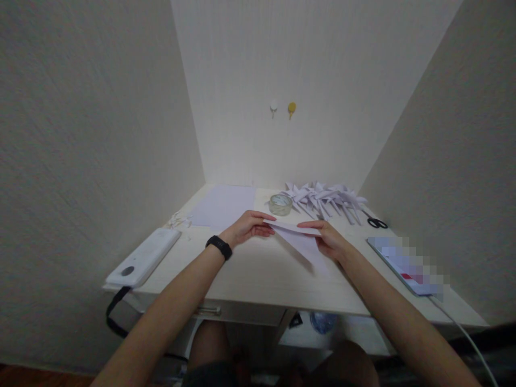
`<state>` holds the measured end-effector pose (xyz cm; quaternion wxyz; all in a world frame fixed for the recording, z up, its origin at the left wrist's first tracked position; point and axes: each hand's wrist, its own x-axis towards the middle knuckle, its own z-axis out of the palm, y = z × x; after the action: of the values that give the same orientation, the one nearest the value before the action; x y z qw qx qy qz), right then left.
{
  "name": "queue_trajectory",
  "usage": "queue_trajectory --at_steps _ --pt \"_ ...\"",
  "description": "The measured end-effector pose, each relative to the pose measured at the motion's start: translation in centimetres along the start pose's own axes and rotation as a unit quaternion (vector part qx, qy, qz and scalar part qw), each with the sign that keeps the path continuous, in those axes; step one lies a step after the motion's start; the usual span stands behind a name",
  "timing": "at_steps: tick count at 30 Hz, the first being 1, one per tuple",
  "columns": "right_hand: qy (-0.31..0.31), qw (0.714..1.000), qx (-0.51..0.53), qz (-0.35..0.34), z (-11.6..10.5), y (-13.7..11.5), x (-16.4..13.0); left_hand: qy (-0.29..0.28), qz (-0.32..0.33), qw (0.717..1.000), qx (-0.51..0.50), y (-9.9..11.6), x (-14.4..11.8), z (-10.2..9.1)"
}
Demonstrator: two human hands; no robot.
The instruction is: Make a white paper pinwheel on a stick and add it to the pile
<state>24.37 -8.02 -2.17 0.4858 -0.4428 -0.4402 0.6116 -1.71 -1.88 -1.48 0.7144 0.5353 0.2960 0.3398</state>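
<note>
Between both hands a sheet of white paper [300,243] is held above the desk, with a narrow folded strip along its top edge. My left hand [253,226] pinches the left end of that fold, a black band [219,247] on its wrist. At the other end, my right hand [325,239] grips the paper with fingers laid along the fold. The lower part of the sheet hangs down at a slant toward the desk. Behind the hands stands a roll of clear tape [280,205], and beside it lie several folded paper pinwheels [322,198].
Flat white paper [226,204] lies at the back left of the desk [250,279], near small white bits [177,219]. A white device [143,259] sits at the left edge. On the right are black-handled scissors [377,222] and a tablet [403,266] with a cable.
</note>
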Motion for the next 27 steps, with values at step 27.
queue_trajectory --at_steps 27 --pt "0.046 0.973 -0.056 -0.219 2.9 0.7 1.9 0.085 0.163 0.954 0.237 3.7 1.9 1.7"
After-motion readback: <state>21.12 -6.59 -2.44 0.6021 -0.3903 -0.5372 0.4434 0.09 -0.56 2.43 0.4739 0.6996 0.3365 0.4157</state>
